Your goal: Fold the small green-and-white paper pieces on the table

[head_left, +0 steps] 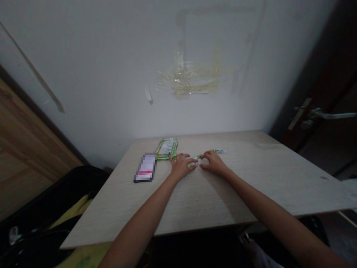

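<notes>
A narrow strip of green-and-white printed plastic wrapper point(197, 157) lies on the table under my fingers, looking folded or rolled lengthwise. My left hand point(180, 166) has its fingers curled down onto the strip's left end. Close beside it, my right hand point(214, 163) pinches the strip near its middle, thumb and fingertips bent together. Past my right knuckles sticks out the strip's paler far end point(222, 150). Just behind my left hand is a pile of similar flat green-and-white wrappers point(166, 147). The fingertips partly hide how the strip is folded.
A phone point(145, 167) with a lit, blurred screen lies left of my hands on the pale wooden table point(206, 201). The table's back edge meets a white wall point(117, 82). At the right is a dark door with a metal handle point(331, 114); dark bags point(92, 176) stand at the left.
</notes>
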Tool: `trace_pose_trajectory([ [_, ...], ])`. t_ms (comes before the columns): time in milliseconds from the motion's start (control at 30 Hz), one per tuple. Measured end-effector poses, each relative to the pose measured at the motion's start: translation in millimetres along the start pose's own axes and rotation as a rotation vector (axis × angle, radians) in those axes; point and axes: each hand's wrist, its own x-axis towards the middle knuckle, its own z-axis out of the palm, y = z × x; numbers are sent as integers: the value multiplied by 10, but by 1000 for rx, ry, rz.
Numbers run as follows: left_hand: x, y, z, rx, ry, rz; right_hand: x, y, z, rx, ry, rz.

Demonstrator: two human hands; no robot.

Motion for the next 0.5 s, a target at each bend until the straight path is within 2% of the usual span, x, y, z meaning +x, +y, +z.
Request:
trace_pose_trajectory([
  [500, 3, -10, -4, -15, 0, 4, 1, 90, -8, 160, 53, 1],
])
